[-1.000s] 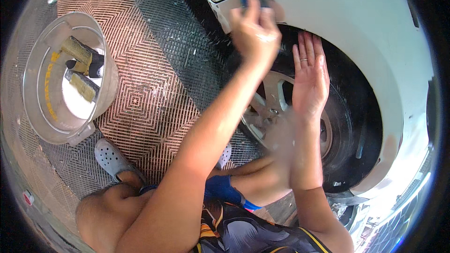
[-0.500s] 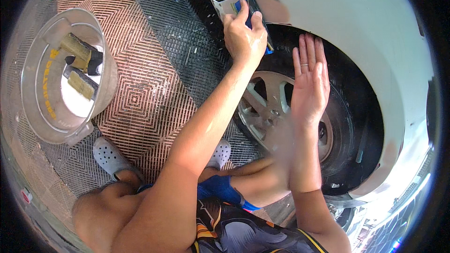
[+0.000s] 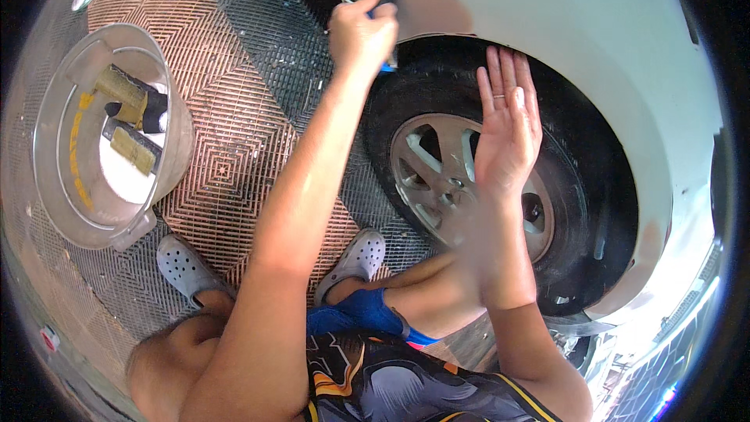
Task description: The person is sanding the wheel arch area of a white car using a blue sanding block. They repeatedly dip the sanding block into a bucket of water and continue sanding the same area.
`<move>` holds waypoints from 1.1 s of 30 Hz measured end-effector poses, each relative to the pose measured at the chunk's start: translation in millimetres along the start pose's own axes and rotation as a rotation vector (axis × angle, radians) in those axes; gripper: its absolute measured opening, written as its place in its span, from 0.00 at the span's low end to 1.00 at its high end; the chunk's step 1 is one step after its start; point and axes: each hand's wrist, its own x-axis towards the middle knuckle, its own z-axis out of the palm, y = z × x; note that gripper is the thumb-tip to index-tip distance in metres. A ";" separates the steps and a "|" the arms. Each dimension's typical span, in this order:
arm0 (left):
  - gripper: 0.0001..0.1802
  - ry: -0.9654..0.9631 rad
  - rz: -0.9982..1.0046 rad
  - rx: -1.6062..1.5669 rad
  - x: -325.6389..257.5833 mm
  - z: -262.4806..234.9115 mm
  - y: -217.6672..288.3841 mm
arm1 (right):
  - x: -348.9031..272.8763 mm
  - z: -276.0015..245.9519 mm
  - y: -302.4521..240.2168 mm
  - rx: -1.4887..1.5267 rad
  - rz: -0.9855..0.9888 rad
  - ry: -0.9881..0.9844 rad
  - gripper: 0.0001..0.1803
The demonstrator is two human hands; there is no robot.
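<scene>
My left hand (image 3: pixel 361 41) grips a blue and black sanding block (image 3: pixel 387 1), slightly blurred, against the white car's fender (image 3: pixel 547 4), close to the door seam. The fingers wrap round the block and hide much of it. A brownish bare patch (image 3: pixel 437 12) shows in the paint just right of the block. My right hand (image 3: pixel 508 125) is flat with fingers stretched, palm turned up, in front of the tyre. Its fingertips reach the wheel arch edge, and it holds nothing.
To the left, a translucent bucket (image 3: pixel 184 144) holds whitish liquid and several yellow-and-black blocks (image 3: pixel 131 148). The spoked wheel (image 3: pixel 422 160) sits below the arch. Ribbed floor tiles (image 3: pixel 234 125) lie underneath, with my grey clogs (image 3: pixel 361 256) on them.
My left hand has moved left along the fender with the sanding block, toward the door seam. My right hand stays at the arch edge, still flat.
</scene>
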 end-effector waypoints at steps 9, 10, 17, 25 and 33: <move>0.23 0.043 0.013 0.172 -10.3 -1.5 4.1 | 0.6 3.2 -0.7 -0.025 -0.001 0.044 0.36; 0.24 0.061 0.029 0.136 -11.8 0.2 9.5 | 2.4 2.4 -1.0 -0.038 0.002 0.038 0.36; 0.24 0.101 0.054 0.048 -38.0 18.5 20.9 | -0.1 -6.9 -2.0 -0.082 -0.027 0.034 0.36; 0.30 0.228 0.138 -0.018 -55.4 47.2 68.3 | 3.4 -16.5 -15.1 -0.094 -0.093 0.128 0.29; 0.30 0.214 0.006 0.021 -43.0 37.1 43.0 | 5.0 -13.4 -32.7 0.021 -0.224 0.122 0.28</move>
